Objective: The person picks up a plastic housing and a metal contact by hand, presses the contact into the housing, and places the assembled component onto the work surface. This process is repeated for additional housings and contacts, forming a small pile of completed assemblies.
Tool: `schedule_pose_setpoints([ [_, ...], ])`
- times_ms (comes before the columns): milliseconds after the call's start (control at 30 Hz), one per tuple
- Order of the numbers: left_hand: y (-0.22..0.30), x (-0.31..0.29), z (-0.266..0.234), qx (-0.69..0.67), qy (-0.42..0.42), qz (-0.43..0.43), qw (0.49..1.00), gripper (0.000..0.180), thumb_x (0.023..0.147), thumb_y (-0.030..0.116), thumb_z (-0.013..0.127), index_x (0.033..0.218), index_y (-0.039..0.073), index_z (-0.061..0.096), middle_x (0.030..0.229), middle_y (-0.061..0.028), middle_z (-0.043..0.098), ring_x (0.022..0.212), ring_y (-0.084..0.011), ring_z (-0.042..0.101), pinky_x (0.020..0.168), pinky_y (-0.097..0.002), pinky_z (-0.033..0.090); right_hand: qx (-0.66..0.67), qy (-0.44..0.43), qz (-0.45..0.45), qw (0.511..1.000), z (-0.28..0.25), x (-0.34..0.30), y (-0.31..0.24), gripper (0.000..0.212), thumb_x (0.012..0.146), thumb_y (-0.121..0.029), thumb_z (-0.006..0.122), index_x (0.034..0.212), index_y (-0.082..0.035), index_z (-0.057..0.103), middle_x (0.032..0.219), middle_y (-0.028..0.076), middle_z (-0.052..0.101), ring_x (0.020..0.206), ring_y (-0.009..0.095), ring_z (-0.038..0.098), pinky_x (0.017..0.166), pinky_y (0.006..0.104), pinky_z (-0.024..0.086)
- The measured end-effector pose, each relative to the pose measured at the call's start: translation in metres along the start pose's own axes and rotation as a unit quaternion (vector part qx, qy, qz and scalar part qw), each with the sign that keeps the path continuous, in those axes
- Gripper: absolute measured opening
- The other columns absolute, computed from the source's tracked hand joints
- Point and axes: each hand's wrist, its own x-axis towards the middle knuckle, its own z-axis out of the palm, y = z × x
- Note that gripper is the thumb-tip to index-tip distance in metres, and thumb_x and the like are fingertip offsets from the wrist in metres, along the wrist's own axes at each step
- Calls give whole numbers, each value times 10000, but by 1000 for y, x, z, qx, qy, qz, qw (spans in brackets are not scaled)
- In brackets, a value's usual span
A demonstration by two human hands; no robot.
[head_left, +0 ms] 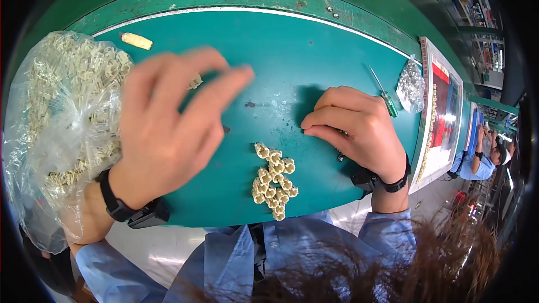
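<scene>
The left hand (168,129) hangs above the teal worktable (292,50), blurred, its fingers spread loosely and pointing toward the far right; nothing can be seen in its grasp, though the blur leaves that unsure; a black wristband sits on its wrist; just beside it, at the table's left end, lies a clear plastic bag (56,118) stuffed with small cream plastic parts; one loose cream part (195,82) shows on the table right behind the fingers, and a single cream-yellow piece (137,41) lies farther off near the table's back edge

The right hand (356,129) rests on the table with its fingers curled under into a loose fist, knuckles up; whether it holds anything inside I cannot tell; it also wears a black wristband; between the two hands, nearer the right one and close to the table's front edge, a cluster of cream ring-shaped parts (274,182) lies in a rough column, clear of both hands

Beyond the right hand lie a green-handled screwdriver (386,98) and a small clear bag of shiny bits (411,85), near each other at the right end of the table; a red and white tray (443,112) sits past them
</scene>
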Motion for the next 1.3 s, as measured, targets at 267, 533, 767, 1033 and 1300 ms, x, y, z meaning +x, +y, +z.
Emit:
schedule_pose_setpoints([
  [267,-2,-10,2,64,-76,-102,990,425,931,-1,820,1345,84,781,1350,-106,731,1148,-351,683,972,-467,581,-13,4,-20,1000,-6,-1,6,209,851,-107,953,1048,-101,883,969,45,746,875,264,742,732,402,594],
  [533,-3,-10,6,-160,-79,-60,982,311,899,-19,886,1184,57,788,1208,-108,794,1069,-335,739,921,-437,606,-23,6,-10,1000,-18,-4,7,204,850,-105,951,1043,-106,884,957,41,743,861,258,743,715,402,587],
  [767,0,-14,19,-338,-104,-92,931,289,876,-5,926,1134,62,814,1130,-84,838,1028,-303,771,907,-420,621,-33,-17,-21,999,-11,-1,2,190,848,-118,943,1023,-99,870,936,42,738,840,273,744,707,414,588],
  [1033,-2,-10,15,-314,-114,-57,941,235,873,21,943,1078,52,831,1118,-73,856,1021,-283,782,897,-400,626,-3,-25,-25,999,-3,-1,-3,191,851,-108,935,1028,-101,866,938,48,738,844,287,743,712,427,589],
  [1300,-4,-15,20,-374,-118,-70,917,287,890,45,935,1164,85,859,1126,-64,857,995,-275,768,875,-394,632,-1,-24,-30,999,-3,-1,-2,207,848,-116,936,1038,-98,857,946,54,735,848,299,741,715,426,588],
])
